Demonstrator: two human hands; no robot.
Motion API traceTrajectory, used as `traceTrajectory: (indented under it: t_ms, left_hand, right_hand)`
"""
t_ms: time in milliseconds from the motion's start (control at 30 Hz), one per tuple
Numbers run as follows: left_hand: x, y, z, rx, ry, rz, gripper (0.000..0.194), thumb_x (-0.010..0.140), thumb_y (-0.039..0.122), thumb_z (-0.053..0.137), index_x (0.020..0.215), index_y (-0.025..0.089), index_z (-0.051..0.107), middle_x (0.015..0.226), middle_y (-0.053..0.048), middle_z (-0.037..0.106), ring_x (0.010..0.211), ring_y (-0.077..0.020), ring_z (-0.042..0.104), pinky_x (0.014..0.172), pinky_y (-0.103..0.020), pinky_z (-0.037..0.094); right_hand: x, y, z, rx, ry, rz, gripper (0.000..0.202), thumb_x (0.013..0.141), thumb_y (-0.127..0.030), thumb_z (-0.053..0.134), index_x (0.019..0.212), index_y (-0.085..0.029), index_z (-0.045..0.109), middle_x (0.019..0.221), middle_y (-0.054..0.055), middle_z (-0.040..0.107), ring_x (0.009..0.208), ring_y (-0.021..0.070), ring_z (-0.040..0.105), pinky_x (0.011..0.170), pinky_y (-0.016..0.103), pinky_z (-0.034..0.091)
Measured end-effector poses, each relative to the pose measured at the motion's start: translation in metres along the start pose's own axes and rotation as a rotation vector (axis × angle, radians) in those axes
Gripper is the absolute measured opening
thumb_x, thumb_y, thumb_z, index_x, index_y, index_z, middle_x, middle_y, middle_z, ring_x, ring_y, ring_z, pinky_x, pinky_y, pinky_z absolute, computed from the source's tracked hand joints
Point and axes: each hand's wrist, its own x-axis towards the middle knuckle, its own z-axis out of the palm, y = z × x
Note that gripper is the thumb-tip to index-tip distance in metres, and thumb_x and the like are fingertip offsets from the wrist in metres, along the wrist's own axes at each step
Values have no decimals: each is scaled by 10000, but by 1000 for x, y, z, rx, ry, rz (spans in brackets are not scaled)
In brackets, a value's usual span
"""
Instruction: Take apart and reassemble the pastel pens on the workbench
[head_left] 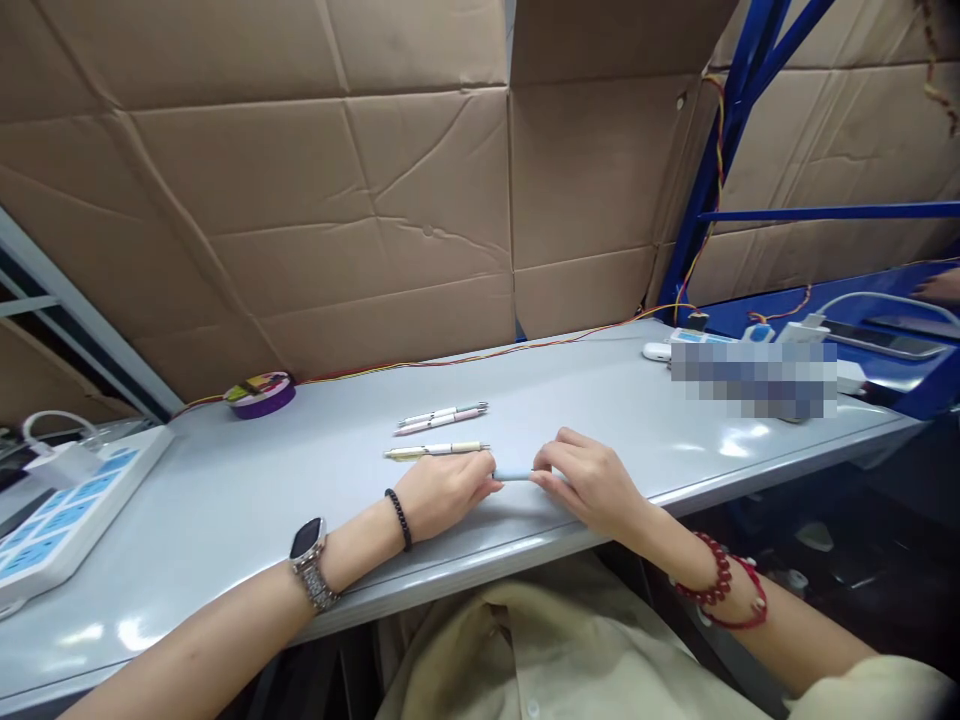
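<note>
Between my two hands, near the front of the table, a light blue pen barrel point(514, 476) lies level. My left hand point(448, 490) pinches its left end, and my right hand point(589, 478) pinches its right end; the fingers hide both tips. Just behind my left hand lies a pale yellow pen point(435, 451). Farther back, a pink and white pen point(441, 420) and a greenish white pen point(431, 415) rest side by side, close together.
A white power strip point(112, 500) with blue sockets sits at the left. A purple tape roll point(262, 396) stands at the back left. Chargers point(802, 332) and cables crowd the right end. Cardboard sheets point(337, 200) wall the back, beside a blue metal frame point(716, 150).
</note>
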Motion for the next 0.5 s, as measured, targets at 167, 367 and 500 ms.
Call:
traceTrajectory:
  t_ms: [167, 367, 500]
  left_hand:
    - [1, -1, 2, -7, -7, -36, 383, 984, 384, 182, 854, 179, 478, 708, -40, 611, 623, -177, 586, 512, -252, 388]
    - [1, -3, 0, -16, -27, -59, 335, 980, 364, 206, 895, 188, 477, 787, -45, 645, 688, -185, 613, 524, -253, 402]
    - [1, -5, -1, -14, -46, -69, 314, 978, 355, 223, 908, 189, 480, 804, -44, 649, 715, -185, 622, 551, -255, 420]
  right_hand:
    - [-1, 1, 3, 15, 76, -42, 245, 926, -310, 459, 752, -189, 582, 651, 25, 607, 634, 162, 505, 570, 280, 418]
    - [0, 0, -1, 27, 62, -36, 193, 885, -353, 528, 943, -178, 585, 861, 59, 663, 780, 196, 553, 683, 327, 462]
    - [1, 0, -2, 13, -8, 9, 250, 930, -346, 425, 893, -179, 608, 778, 57, 649, 740, 198, 552, 640, 332, 462]
